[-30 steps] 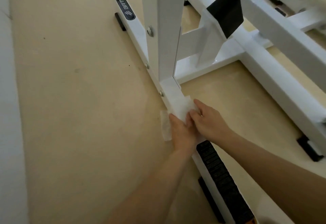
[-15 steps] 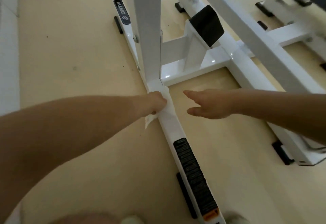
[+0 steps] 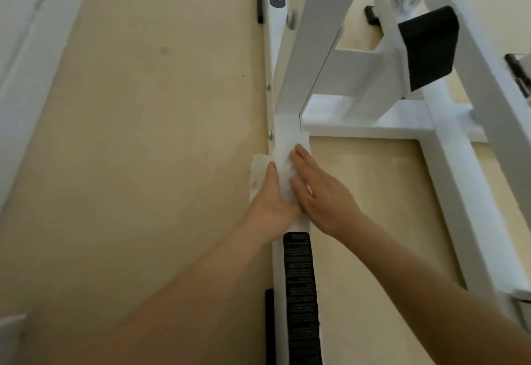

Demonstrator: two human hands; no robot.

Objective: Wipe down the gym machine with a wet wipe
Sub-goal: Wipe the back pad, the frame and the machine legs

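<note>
A white wet wipe (image 3: 283, 162) lies draped over the white floor bar of the gym machine (image 3: 287, 127), just below the upright post. My left hand (image 3: 273, 201) rests flat on the wipe's left part, fingers straight. Beside it, my right hand (image 3: 319, 192) presses flat on the wipe's right part with straight fingers. The two hands touch at their inner edges. Part of the wipe hangs over the bar's left side.
A black label strip (image 3: 300, 293) runs along the bar toward me. A black pad (image 3: 428, 48) sits on the frame at the upper right. White crossbars (image 3: 454, 157) spread over the beige floor (image 3: 143, 149). A white wall base (image 3: 26, 77) runs along the left.
My right hand came back from the air onto the wipe. My left hand went from gripping the wipe to lying flat on it. The camera shifted closer over the bar.
</note>
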